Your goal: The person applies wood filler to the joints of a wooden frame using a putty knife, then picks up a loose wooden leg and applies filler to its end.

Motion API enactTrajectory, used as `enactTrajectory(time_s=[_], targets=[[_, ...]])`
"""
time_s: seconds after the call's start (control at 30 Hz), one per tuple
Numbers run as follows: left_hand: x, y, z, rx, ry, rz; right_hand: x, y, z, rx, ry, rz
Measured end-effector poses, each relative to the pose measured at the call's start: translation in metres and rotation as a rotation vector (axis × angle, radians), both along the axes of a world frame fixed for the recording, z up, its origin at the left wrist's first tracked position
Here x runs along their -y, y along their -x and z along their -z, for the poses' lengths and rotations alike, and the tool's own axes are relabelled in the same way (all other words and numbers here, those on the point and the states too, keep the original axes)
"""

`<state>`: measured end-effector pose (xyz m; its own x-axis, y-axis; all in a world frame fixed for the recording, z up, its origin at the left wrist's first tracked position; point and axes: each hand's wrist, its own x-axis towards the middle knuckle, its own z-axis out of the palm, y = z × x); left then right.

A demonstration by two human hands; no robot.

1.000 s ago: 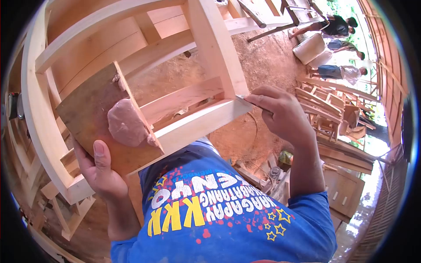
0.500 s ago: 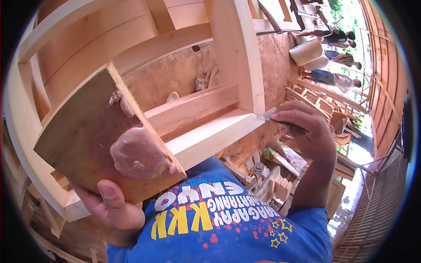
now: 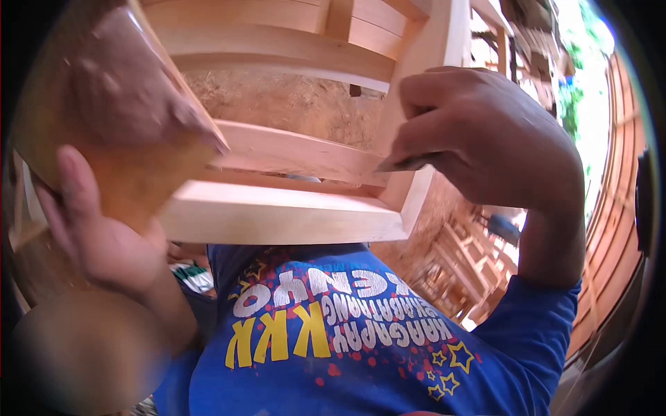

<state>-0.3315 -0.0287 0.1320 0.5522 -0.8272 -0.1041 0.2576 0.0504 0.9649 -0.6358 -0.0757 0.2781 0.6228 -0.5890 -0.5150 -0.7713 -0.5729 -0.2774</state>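
Note:
At the left, my left hand (image 3: 90,222) holds a curved wooden board (image 3: 149,180) from below, with the thumb over its face. A thick smear of pinkish paste (image 3: 114,83) covers much of the board. My right hand (image 3: 458,132) is closed around a small flat blade (image 3: 409,163), whose tip points left, close to the inner side of a pale wooden frame (image 3: 291,216). Most of the blade is hidden by my fingers. The frame stands just in front of my blue shirt, with its corner below my right hand.
Slatted wooden panels (image 3: 277,45) of the frame extend across the top. Brown ground (image 3: 277,97) shows through its opening. Stacked wood pieces (image 3: 458,263) lie beyond the frame on the right. Corrugated roofing (image 3: 617,187) runs down the right edge.
My left hand and the board have moved up and left. My right hand has moved up from the frame's corner and now appears larger. The view has shifted.

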Motion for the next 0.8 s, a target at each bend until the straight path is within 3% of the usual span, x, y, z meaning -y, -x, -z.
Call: enactTrajectory(time_s=[0.23, 0.33, 0.5, 0.6, 0.7, 0.8], targets=[[0.009, -0.009, 0.016, 0.011, 0.264, -0.218, 0.013, -0.001, 0.041, 0.067, -0.1, -0.362], [0.01, 0.009, 0.004, 0.049, 0.229, -0.345, 0.011, -0.015, 0.04, 0.03, -0.119, -0.471], [0.021, 0.002, 0.01, 0.106, 0.289, -0.254, 0.012, -0.028, 0.035, -0.07, -0.15, -0.595], [0.022, 0.013, 0.011, 0.142, 0.208, -0.262, 0.018, -0.016, 0.068, -0.163, -0.197, -0.741], [0.014, 0.007, 0.011, 0.137, 0.092, -0.425, 0.009, -0.018, 0.077, -0.147, -0.196, -0.822], [0.017, 0.014, 0.009, 0.141, 0.121, -0.442, 0.01, -0.015, 0.079, -0.073, -0.204, -0.843]])
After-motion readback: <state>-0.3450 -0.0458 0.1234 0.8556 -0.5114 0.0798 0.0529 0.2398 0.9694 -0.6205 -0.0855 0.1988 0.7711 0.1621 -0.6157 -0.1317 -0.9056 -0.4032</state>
